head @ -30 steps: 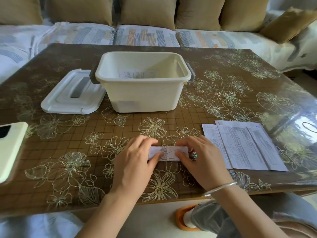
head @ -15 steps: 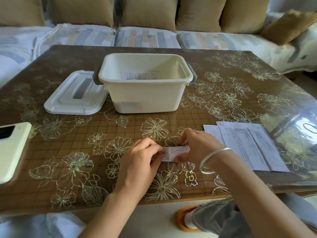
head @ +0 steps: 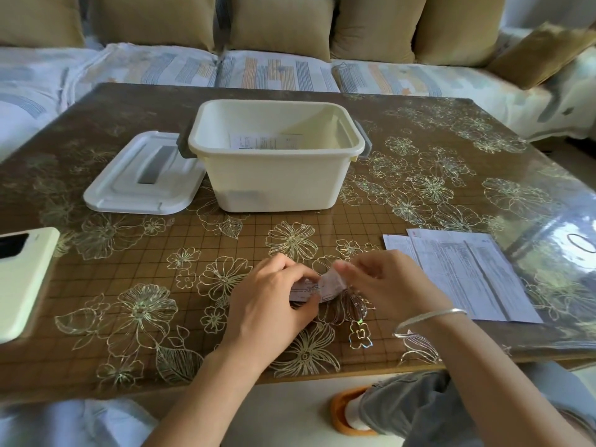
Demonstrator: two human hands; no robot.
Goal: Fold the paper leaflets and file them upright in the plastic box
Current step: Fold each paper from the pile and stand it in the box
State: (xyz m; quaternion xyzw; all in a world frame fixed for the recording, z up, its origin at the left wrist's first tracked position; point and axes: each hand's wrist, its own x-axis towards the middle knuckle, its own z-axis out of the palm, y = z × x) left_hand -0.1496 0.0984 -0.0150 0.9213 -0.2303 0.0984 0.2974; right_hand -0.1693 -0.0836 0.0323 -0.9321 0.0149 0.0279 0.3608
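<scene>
A small folded paper leaflet (head: 325, 287) lies near the table's front edge, between my two hands. My left hand (head: 274, 304) holds its left part down against the table, fingers curled over it. My right hand (head: 383, 282) pinches the leaflet's right end and has it lifted and bent over toward the left. The cream plastic box (head: 274, 179) stands open at mid-table, with a folded leaflet (head: 264, 141) upright against its far wall. A stack of flat leaflets (head: 464, 275) lies to the right of my hands.
The box's white lid (head: 145, 175) lies flat to the left of the box. A pale green phone (head: 22, 279) sits at the table's left edge. A sofa with cushions (head: 277, 24) runs behind the table. My knee (head: 403, 404) shows below the front edge.
My right hand has lifted the leaflet's right end off the table and is bending it leftward. My left hand stayed pressing the left part down.
</scene>
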